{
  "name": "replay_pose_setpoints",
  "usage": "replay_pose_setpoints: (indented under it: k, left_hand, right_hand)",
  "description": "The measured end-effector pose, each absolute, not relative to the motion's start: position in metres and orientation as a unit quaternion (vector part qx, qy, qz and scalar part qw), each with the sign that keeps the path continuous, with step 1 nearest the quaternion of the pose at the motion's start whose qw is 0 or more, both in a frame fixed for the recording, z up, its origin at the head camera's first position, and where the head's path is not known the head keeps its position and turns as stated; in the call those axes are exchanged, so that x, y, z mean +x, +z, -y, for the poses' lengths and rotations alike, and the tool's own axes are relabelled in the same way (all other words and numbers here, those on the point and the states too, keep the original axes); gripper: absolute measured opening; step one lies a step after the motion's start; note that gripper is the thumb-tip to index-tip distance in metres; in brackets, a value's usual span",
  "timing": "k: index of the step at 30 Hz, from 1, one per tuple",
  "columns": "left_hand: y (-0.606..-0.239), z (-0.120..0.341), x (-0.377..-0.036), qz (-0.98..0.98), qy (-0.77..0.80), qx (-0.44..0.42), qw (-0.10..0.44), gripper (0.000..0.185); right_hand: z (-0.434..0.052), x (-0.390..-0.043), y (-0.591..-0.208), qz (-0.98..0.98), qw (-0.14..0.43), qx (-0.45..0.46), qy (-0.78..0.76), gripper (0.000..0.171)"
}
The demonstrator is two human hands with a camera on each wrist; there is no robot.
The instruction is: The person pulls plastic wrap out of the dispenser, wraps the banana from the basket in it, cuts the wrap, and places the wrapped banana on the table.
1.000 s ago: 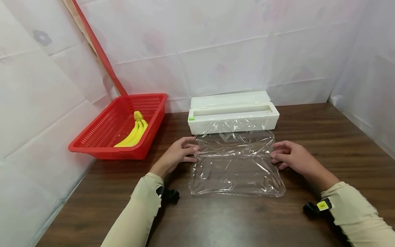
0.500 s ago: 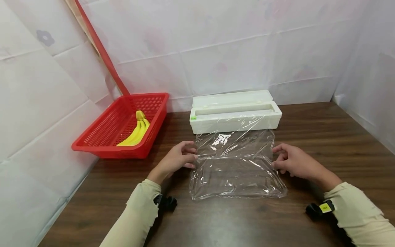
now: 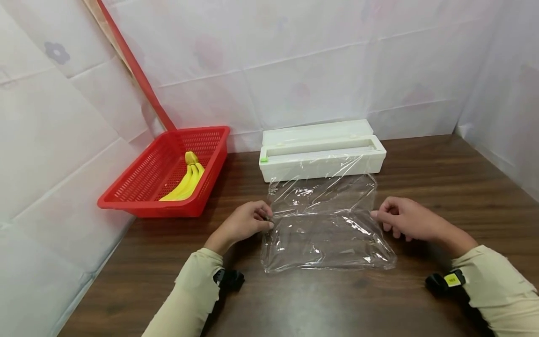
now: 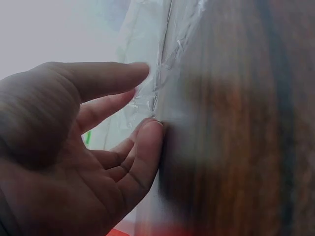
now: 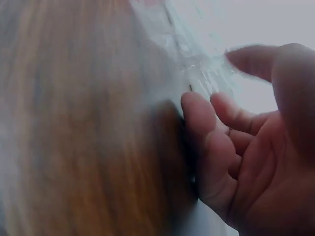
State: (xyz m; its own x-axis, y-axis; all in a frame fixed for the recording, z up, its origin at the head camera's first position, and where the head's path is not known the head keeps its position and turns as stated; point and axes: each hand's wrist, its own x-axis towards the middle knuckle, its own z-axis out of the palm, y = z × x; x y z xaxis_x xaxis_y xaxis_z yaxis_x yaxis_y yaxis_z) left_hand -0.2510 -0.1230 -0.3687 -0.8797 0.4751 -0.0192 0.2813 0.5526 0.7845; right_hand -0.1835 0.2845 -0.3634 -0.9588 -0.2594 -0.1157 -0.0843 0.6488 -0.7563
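A sheet of clear plastic wrap [image 3: 322, 238] lies wrinkled on the table, running out from a white wrap dispenser box [image 3: 326, 167] whose lid is raised. At the wrap's left edge is my left hand [image 3: 244, 222], its fingers bent. In the left wrist view a gap shows between the thumb [image 4: 115, 78] and the other fingers. My right hand [image 3: 410, 220] is at the opposite edge of the wrap. Its thumb [image 5: 256, 60] also stands apart from the fingers in the right wrist view. Whether either hand's fingertips touch the film is hard to tell.
A red plastic basket [image 3: 193, 206] stands on the left of the wooden table [image 3: 303, 304], with a bunch of bananas [image 3: 185, 182] inside. A small green piece [image 3: 264, 160] sits on the box's left end. Pale patterned sheets [image 3: 303, 61] hang behind and at both sides.
Both hands have shifted slightly toward the front along the wrap's sides, and their fingers have bent more. The wrap's creases have changed a little.
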Motion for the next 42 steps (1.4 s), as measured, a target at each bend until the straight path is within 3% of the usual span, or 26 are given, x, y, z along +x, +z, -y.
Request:
replay_pose_setpoints:
  k: [2, 10, 25, 34, 42]
  left_hand:
    - [-0.369, 0.121, -0.25, -0.884, 0.391, 0.23, 0.114, 0.017]
    - [-0.366, 0.119, -0.247, -0.905, 0.31, 0.271, 0.105, 0.024]
    - [-0.356, 0.124, -0.239, -0.885, 0.24, 0.357, 0.178, 0.019]
    - [-0.353, 0.125, -0.235, -0.882, 0.242, 0.349, 0.207, 0.023]
    - [-0.356, 0.126, -0.23, -0.873, 0.256, 0.371, 0.187, 0.032]
  right_hand:
    - [-0.285, -0.183, -0.364, -0.909, 0.11, -0.1, -0.389, 0.034]
    - [-0.291, -0.178, -0.359, -0.904, 0.146, -0.146, -0.374, 0.023]
    - [-0.303, -0.169, -0.352, -0.896, 0.252, -0.165, -0.328, 0.037]
    - [-0.304, -0.163, -0.347, -0.913, 0.264, -0.134, -0.281, 0.043]
    - [-0.312, -0.161, -0.346, -0.916, 0.272, -0.135, -0.263, 0.044]
